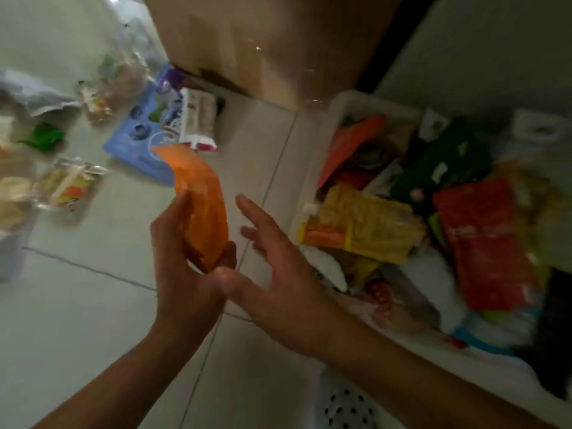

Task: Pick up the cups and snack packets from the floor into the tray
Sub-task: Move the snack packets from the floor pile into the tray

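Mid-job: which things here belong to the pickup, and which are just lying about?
Job: orange packet, gripped by left hand; open right hand; blue packet, white-red packet, clear packet on floor; white tray.
Lying about: brown panel; perforated white basket.

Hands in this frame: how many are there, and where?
2. The left hand grips an orange packet above the floor; the right hand is open just beside it, near the tray. None seems hidden.
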